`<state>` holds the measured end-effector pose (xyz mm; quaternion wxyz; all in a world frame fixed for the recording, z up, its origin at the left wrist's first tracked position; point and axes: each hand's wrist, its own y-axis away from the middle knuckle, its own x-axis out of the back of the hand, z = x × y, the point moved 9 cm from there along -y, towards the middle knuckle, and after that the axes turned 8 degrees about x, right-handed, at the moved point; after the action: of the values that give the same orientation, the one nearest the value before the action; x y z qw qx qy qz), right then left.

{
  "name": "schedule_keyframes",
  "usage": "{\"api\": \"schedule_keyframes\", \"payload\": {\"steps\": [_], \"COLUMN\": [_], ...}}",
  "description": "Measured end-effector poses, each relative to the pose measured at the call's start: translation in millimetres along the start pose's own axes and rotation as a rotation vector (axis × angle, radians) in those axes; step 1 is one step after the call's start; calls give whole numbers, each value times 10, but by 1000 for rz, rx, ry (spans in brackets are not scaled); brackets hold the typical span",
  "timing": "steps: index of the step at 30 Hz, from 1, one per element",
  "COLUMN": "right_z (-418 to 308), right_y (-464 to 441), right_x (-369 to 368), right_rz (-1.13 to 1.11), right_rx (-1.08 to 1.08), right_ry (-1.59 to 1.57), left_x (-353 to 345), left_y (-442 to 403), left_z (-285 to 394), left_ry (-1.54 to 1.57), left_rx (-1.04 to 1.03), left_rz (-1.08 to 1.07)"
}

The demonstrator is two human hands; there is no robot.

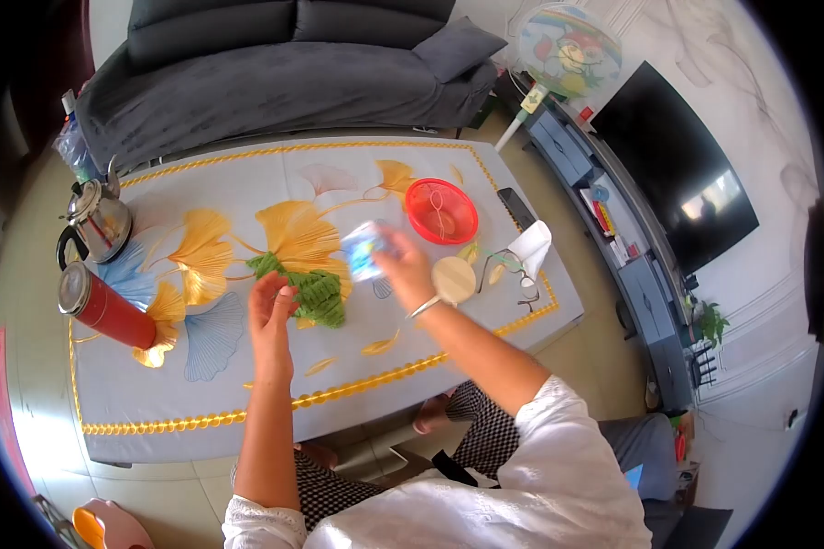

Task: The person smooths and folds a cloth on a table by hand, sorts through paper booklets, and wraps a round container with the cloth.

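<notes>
My right hand (405, 270), with a bracelet at the wrist, is closed on a small shiny blue-and-white packet (364, 252) above the table. Motion blurs the packet, so its print cannot be read. Beside a crumpled, bumpy green cloth (316, 297) is my left hand (273, 311), with thumb and fingers bent but apart and nothing visible between them. Whether its fingertips touch the cloth is unclear. A red plastic bowl (441, 211) holding a thin loop of string stands beyond my right hand. Near my right wrist lies a round beige disc (454, 280).
On the patterned tablecloth (357, 384), a steel kettle (99, 220) and red thermos (110, 311) stand at left. Glasses (522, 274), a white paper (531, 242) and a phone (516, 209) lie at right. Behind are a grey sofa (275, 87) and a covered fan (569, 50).
</notes>
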<state>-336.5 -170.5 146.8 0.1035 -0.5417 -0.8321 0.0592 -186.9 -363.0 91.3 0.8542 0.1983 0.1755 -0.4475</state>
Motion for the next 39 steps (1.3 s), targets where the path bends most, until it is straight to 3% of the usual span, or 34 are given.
{"api": "schedule_keyframes", "payload": {"steps": [2,3,5,7,13,16,17,19,23,25,29,31,33,35,37,39], "right_z": [7,-138,-445,-690,-109,222,241,504,643,535,-64,-367,-333,-339,-264,55], "right_y": [-306,-362,-490,-565,-851,-942,-964,-989,-1039,-1054,-834,-572,-139,268,623,615], "right_x": [730,982,1416,1575,1808,1616,1579,1543,1585,1620,1354,876,209,-548,-1174,-1451], "right_rz": [186,247,373,420,356,101,95,-105,-171,15,96,2,-208,-498,-711,-743], "right_rx": [260,236,488,521,130,-31,-31,-262,-390,-32,238,603,759,720,945,888], "right_ry": [180,209,658,962,1190,1599,1596,1519,1405,1151,1399,1127,969,881,1070,1019], "left_x": [7,17,15,4,-33,-5,7,1,68,-14,-112,-207,-167,-19,40,79], "left_y": [-15,-30,-57,-63,-84,-95,-92,-77,-99,-38,26,147,114,62,97,90], "left_z": [-21,-34,-45,-60,-59,-60,-53,-33,-76,87,272,418,339,297,365,378], "left_ry": [-55,-76,-95,-119,-197,-257,-259,-306,-323,-558,-703,-949,-945,-847,-908,-962], "left_rx": [5,8,12,28,7,-42,-40,-38,-37,-184,-259,-599,-536,-494,-485,-477], "left_rz": [0,-6,-10,-4,-5,-7,-1,-11,7,32,38,76,88,192,219,220]}}
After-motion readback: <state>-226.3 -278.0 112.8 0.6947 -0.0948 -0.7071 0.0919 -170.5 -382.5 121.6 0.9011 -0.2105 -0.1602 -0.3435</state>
